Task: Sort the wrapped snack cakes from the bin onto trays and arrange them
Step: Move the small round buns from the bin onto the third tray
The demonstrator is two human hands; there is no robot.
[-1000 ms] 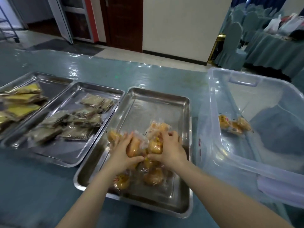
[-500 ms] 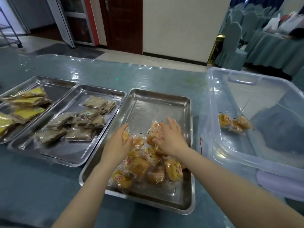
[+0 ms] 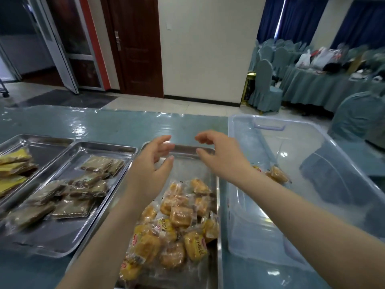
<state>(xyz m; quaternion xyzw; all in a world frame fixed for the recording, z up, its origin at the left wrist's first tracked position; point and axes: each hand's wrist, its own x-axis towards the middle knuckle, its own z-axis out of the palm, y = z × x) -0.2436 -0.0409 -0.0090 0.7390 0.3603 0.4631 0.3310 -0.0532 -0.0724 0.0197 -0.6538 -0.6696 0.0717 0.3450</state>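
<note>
Several wrapped golden snack cakes (image 3: 179,217) lie piled in the near half of a steel tray (image 3: 187,149) in front of me. My left hand (image 3: 154,163) and my right hand (image 3: 218,155) hover over the tray's far half, fingers spread and curled, holding nothing. To the right stands a clear plastic bin (image 3: 312,205) with a few golden cakes (image 3: 275,174) left on its floor, partly hidden behind my right forearm.
A second steel tray (image 3: 87,147) to the left holds brown wrapped cakes (image 3: 68,197). A third tray (image 3: 39,138) at the far left holds yellow wrapped cakes (image 3: 12,165). All rest on a teal table under clear plastic. Covered chairs and tables stand at the back right.
Both hands let go of the golden cakes and moved away toward the tray's far end. The view has tilted upward.
</note>
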